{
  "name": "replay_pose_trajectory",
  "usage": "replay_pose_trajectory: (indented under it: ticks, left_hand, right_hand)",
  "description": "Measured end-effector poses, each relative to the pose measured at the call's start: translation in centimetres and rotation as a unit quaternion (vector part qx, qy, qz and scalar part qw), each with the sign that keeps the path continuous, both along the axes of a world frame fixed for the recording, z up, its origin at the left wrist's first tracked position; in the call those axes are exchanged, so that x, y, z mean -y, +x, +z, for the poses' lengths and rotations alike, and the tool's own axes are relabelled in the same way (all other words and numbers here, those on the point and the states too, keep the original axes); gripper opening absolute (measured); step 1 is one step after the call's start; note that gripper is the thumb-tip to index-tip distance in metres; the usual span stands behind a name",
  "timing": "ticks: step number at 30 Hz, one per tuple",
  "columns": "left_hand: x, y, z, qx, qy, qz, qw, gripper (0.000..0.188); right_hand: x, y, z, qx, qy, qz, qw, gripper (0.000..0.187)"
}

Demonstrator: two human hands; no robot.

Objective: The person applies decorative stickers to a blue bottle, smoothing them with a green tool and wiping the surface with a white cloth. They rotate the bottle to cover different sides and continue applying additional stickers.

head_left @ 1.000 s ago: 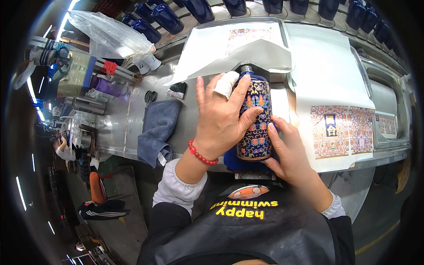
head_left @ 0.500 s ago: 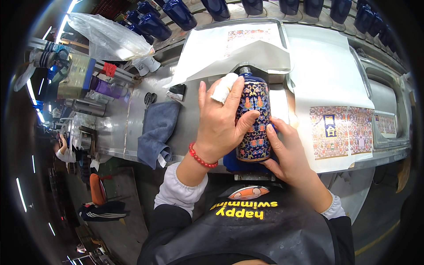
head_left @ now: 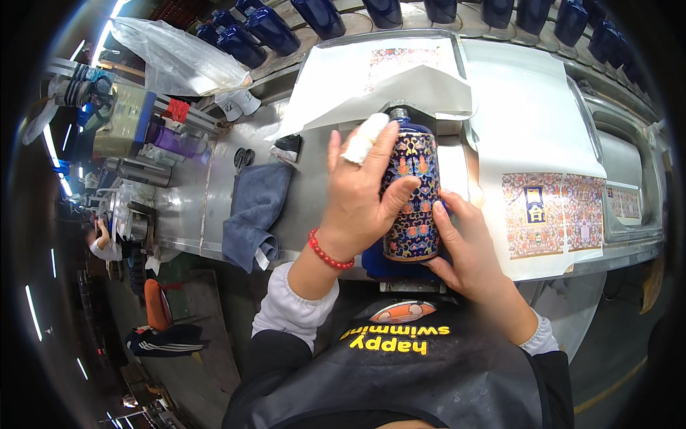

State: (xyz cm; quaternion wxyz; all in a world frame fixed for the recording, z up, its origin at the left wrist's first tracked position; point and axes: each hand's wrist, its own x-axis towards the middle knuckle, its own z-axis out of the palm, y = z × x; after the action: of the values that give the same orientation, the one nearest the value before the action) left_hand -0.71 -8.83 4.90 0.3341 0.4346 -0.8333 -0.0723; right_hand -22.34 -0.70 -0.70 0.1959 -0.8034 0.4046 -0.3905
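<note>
A dark blue bottle (head_left: 411, 193) with a colourful floral pattern and a bare threaded neck stands tilted in front of me, its neck pointing away. My left hand (head_left: 361, 189) grips its left side, thumb across the patterned front and fingers along the shoulder. A white wrap (head_left: 365, 139) covers one finger of that hand. Low on the right side, my right hand (head_left: 464, 239) holds the bottle, thumb and fingertips against its edge near the base. Under the bottle's base shows a blue support (head_left: 389, 266), mostly hidden.
Patterned transfer sheets (head_left: 554, 214) lie on white paper at right; another sheet (head_left: 400, 61) lies on a tray beyond the bottle. A grey-blue cloth (head_left: 257, 211) and scissors (head_left: 244, 159) lie left on the metal table (head_left: 186, 214). Plain blue bottles (head_left: 318, 16) line the far edge.
My left hand has slid very slightly to the right along the bottle. The row of plain blue bottles at the back has shifted along. My right hand keeps its place.
</note>
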Motion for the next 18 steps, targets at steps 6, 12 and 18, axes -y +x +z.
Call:
replay_pose_trajectory:
  ticks: [6, 12, 18]
  left_hand:
    - [-0.16, 0.16, -0.14, 0.031, -0.035, 0.020, 0.999, 0.062]
    - [0.39, -0.17, 0.08, 0.026, -0.019, 0.002, 0.999, 0.060]
    - [0.31, 0.43, -0.02, 0.020, -0.037, 0.002, 0.999, 0.060]
  right_hand:
    - [0.10, 0.05, -0.02, 0.003, -0.001, 0.001, 1.000, 0.089]
    - [0.13, -0.03, 0.03, 0.007, 0.002, 0.006, 1.000, 0.089]
    - [0.12, 0.00, 0.02, 0.001, 0.005, 0.004, 1.000, 0.090]
